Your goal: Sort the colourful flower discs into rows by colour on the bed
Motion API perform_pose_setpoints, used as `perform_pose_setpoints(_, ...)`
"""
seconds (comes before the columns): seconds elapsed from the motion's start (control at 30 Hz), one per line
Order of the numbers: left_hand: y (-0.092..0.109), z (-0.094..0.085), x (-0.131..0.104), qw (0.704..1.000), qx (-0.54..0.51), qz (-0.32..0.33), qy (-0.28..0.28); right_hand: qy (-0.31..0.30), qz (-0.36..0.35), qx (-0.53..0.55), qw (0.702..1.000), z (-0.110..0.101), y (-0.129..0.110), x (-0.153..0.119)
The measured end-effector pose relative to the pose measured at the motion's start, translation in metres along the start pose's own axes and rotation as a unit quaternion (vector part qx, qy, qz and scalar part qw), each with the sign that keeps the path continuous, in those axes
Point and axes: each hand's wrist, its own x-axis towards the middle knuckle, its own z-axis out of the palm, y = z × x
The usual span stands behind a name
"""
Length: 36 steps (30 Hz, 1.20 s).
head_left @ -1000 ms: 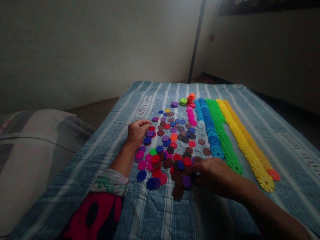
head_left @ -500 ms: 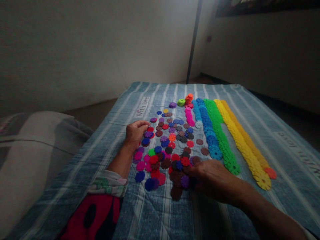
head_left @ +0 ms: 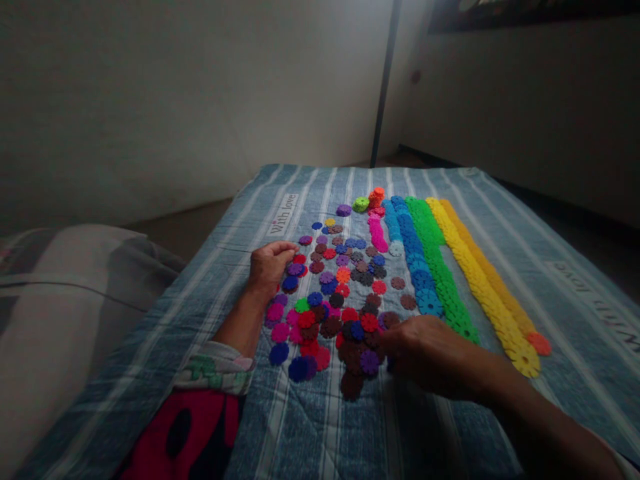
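Head view: nearest you, your left sleeve [head_left: 183, 423] lies over the striped cloth [head_left: 303, 443]. Your right hand [head_left: 425, 353] is at the near right edge of the loose discs [head_left: 369, 362], its fingers bent in beside brown and purple ones; their tips are hidden, so whether they grip a disc can't be told. A little farther off, your left hand [head_left: 270, 267] is at the left edge of the same spread, thumb and forefinger drawn toward each other; it is too dim to tell whether anything sits between them.

The step in hand looks like working at the loose discs with your fingertips. The next move seems to call for a light pinch, parting one disc from those overlapping it without dragging its neighbours.

The discs look thin and flat with notched, flower-like rims, mostly brown, black, red, purple, dark blue and magenta; some lie singly, others overlap.

On your right, overlapped discs run away from you in a yellow row [head_left: 473, 277], an amber row [head_left: 487, 263], a green row [head_left: 443, 267] and a blue row [head_left: 414, 247]. Farther off come a short pink row [head_left: 377, 233], then a lime stack [head_left: 361, 204] and an orange stack [head_left: 377, 197], with the wall [head_left: 175, 100] behind
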Motion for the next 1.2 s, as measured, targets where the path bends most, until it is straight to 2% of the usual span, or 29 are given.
perform_pose_setpoints(0.07,-0.001,0.000,0.001,1.000,0.002,-0.001,-0.001,-0.003,0.014,0.004,1.000,-0.001,0.003,-0.001)
perform_pose_setpoints(0.23,-0.001,-0.001,0.001,1.000,0.011,-0.009,-0.001,-0.040,0.097,-0.096,0.990,-0.001,0.005,0.000)
perform_pose_setpoints(0.5,0.002,-0.003,0.001,1.000,0.014,-0.004,0.001,-0.065,0.103,-0.095,0.988,0.000,0.001,0.005)
perform_pose_setpoints(0.63,0.001,-0.004,0.002,1.000,0.013,-0.002,0.000,-0.042,0.093,-0.086,0.991,-0.003,0.006,0.003)
perform_pose_setpoints(0.77,0.000,-0.005,0.003,1.000,0.019,-0.002,0.002,0.010,0.124,-0.097,0.988,-0.016,0.025,0.011)
perform_pose_setpoints(0.97,0.002,-0.005,0.002,1.000,0.025,-0.001,0.005,0.082,0.228,-0.200,0.949,-0.044,0.079,0.050)
perform_pose_setpoints(1.07,0.002,-0.005,0.002,1.000,0.024,-0.006,0.007,0.078,0.244,-0.231,0.939,-0.052,0.098,0.067)
perform_pose_setpoints(1.2,0.001,-0.005,0.002,1.000,0.023,-0.012,0.012,0.062,0.233,-0.235,0.942,-0.055,0.107,0.078)
